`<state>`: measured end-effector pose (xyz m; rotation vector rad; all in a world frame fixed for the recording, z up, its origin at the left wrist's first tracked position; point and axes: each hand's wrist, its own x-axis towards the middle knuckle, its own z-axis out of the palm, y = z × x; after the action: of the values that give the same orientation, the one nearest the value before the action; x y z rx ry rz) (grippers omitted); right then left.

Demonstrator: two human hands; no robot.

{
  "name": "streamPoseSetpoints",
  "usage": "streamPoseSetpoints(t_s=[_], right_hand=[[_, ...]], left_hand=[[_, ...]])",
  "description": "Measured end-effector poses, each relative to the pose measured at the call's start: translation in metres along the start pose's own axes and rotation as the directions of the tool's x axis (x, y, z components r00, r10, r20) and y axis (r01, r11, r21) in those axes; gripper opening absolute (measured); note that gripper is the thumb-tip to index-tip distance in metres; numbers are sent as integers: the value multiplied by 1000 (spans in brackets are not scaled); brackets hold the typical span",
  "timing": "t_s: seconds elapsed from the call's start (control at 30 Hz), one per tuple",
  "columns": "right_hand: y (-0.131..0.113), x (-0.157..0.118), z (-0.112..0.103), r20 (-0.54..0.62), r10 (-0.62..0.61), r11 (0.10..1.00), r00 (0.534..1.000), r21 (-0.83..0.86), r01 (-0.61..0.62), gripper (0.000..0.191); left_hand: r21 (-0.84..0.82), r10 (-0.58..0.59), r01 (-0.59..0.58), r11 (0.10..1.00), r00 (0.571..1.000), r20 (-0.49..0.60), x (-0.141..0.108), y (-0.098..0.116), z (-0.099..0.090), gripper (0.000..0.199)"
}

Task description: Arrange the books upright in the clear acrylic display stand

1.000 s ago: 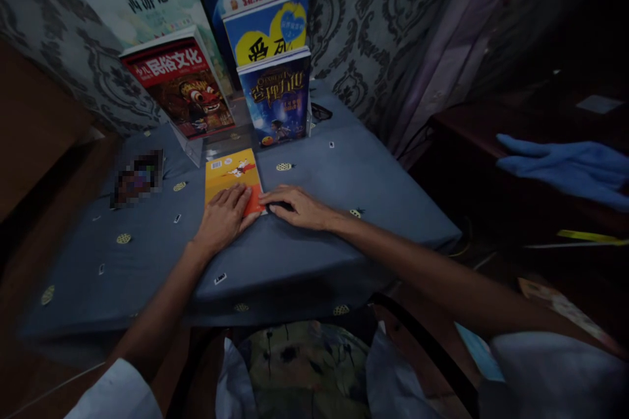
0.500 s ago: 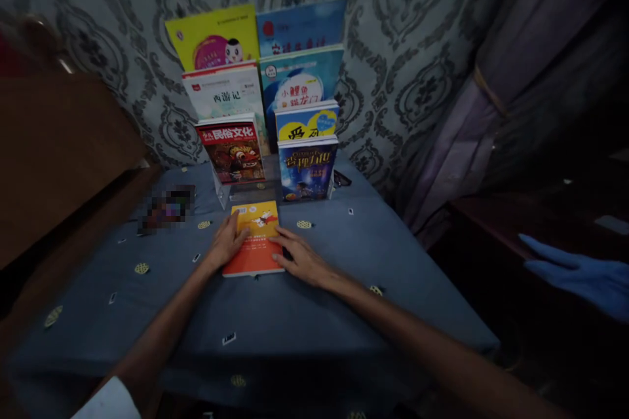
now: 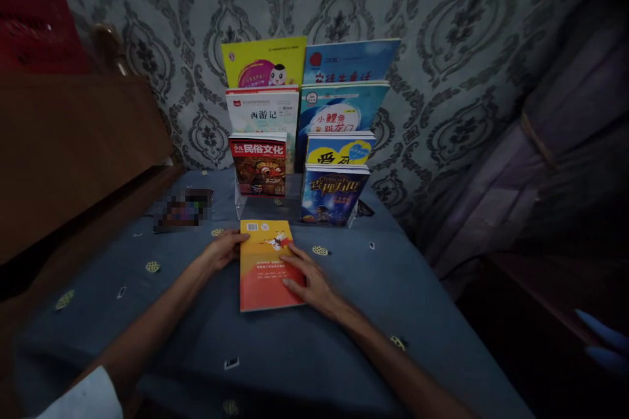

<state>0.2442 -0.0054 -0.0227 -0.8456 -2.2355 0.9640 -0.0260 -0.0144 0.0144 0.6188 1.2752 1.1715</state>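
Note:
A yellow and orange-red book (image 3: 263, 288) lies on the blue cloth in front of me, its barcode at the far left corner and its print upside down to me. At its left edge is my left hand (image 3: 223, 251), with the thumb over the cover and the other fingers partly hidden beside or beneath the edge. Across the right side of the cover rests my right hand (image 3: 317, 283), its fingers and thumb spread apart. Just behind the book stands a clear display rack (image 3: 239, 204) with two columns of upright books, including a red-titled book (image 3: 259, 167) and a dark blue book (image 3: 331, 196).
Left of the rack lies a blurred-out flat item (image 3: 181, 211) on the patterned tablecloth (image 3: 187, 366). Dark glasses (image 3: 364, 208) sit behind the rack's right side. A brown wooden panel (image 3: 73, 150) borders the left; blue glove-like fingers (image 3: 602, 330) show at the far right.
My view has turned left, so the scene sits farther right. The left hand has drawn back from the cover to the book's left edge; the right hand stays on its right side.

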Motion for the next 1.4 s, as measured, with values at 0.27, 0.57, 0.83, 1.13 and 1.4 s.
streamPoseSetpoints(t_s=[0.27, 0.57, 0.83, 1.13, 1.4], right_hand=[[15, 12, 2, -126, 132, 935, 983, 346, -81, 94], [-13, 54, -48, -304, -52, 918, 951, 361, 166, 44], [15, 15, -34, -235, -409, 905, 882, -232, 357, 31], [30, -1, -25, -42, -396, 870, 917, -338, 360, 43], [26, -12, -23, -74, -253, 954, 965, -185, 236, 57]], left_hand=[[55, 187, -198, 979, 970, 158, -19, 11, 19, 48], [307, 595, -733, 607, 675, 436, -60, 84, 38, 55], [611, 323, -789, 63, 596, 735, -82, 22, 3, 51], [700, 168, -693, -171, 679, 714, -90, -21, -28, 59], [786, 287, -611, 100, 774, 565, -55, -20, -29, 49]])
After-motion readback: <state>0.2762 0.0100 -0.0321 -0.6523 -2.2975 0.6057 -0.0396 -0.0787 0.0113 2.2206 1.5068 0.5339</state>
